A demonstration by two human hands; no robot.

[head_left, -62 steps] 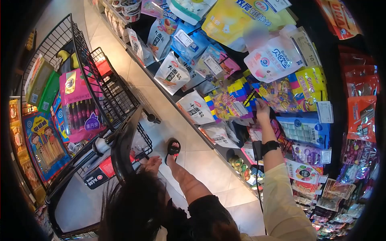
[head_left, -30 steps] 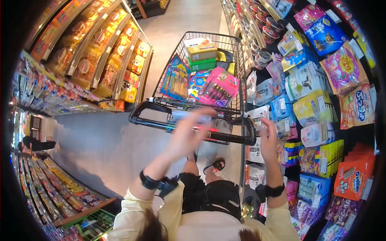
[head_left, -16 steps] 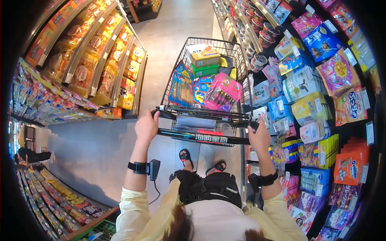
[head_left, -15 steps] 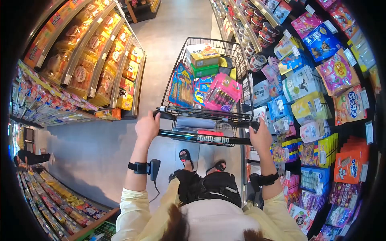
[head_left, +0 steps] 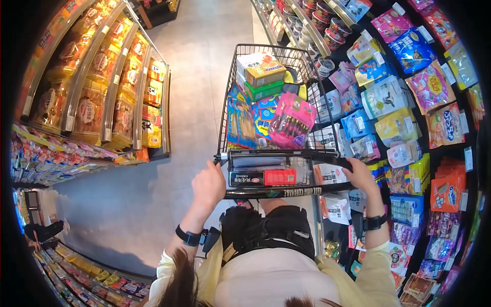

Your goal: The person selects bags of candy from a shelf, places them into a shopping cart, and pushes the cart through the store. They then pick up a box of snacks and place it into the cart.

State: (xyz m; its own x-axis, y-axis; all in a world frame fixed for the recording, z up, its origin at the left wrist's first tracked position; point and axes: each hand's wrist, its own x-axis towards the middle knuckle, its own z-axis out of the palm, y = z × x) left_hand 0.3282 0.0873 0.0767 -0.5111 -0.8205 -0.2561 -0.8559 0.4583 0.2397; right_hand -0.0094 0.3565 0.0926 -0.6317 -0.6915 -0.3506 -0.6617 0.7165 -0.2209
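My left hand (head_left: pixel 209 184) is closed around the left end of the shopping cart's grip (head_left: pixel 217 159). On the right side, my right hand (head_left: pixel 361 175) wraps round the other end of the handle. The black wire cart (head_left: pixel 223 120) stands in front of me, its push bar (head_left: pixel 255 194) near my waist. In its basket lie a pink snack bag (head_left: pixel 292 120), a blue pack (head_left: pixel 239 115), a green box (head_left: pixel 264 90) and a white-and-yellow box (head_left: pixel 261 69). A black-and-red box (head_left: pixel 263 177) shows near the handle.
Shelves of bagged sweets (head_left: pixel 386 102) run close along the right side of the cart. Lit racks of packaged food (head_left: pixel 102 77) stand to the left. Grey floor (head_left: pixel 192 77) stretches ahead between them. A person (head_left: pixel 43 230) is at the far left edge.
The cart and both my hands have shifted right in view, and the cart points straighter ahead. The handle has come closer over my feet. Both hands keep their hold.
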